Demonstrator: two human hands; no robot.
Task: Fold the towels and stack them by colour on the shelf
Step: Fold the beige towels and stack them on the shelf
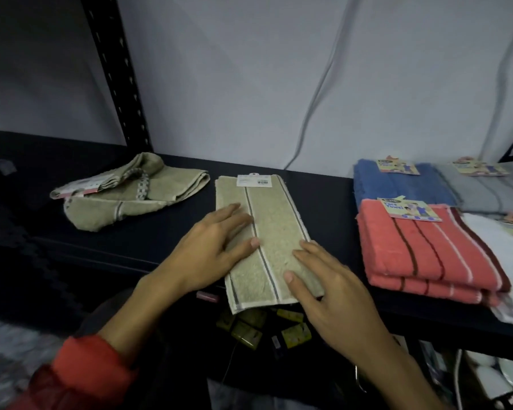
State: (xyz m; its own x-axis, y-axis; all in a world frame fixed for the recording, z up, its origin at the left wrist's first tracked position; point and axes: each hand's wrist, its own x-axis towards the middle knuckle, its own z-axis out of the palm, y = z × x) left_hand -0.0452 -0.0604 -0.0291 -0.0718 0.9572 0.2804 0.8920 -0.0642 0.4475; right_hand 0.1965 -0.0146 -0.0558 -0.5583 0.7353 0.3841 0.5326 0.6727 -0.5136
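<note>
- We see a dark, flat metal shelf (323, 202) running across the head view, with a pale wall behind it and a black perforated upright post (113, 72) at the left.
- A beige terry towel folded into a long narrow strip, with grey and white stripes along its length (267, 238), lies in the middle of the shelf; its near end overhangs the front edge, and a white paper label (254, 181) sits at its far end.
- Our left hand (214, 250) rests flat on the left half of this strip, fingers straight and slightly spread, gripping nothing.
- Our right hand (329, 294) rests flat on the near right part of the same strip, fingers straight, gripping nothing; its thumb lies on the cloth.
- A red sleeve (80, 371) covers the left forearm.
- A second beige towel, loosely crumpled and unfolded (125, 193), lies on the shelf to the left, apart from the strip.
- To the right, a stack of folded coral-red towels with dark and white stripes (427, 255) sits near the front edge, with a printed card tag on top.
- Behind it lies a folded blue towel (403, 184); beside that, a folded grey towel (492, 190).
- A folded white towel (510, 267) lies just beside the coral-red stack, at the right border.
- Small yellow-green packets (261, 327) show below the shelf edge; we cannot tell what they are.
</note>
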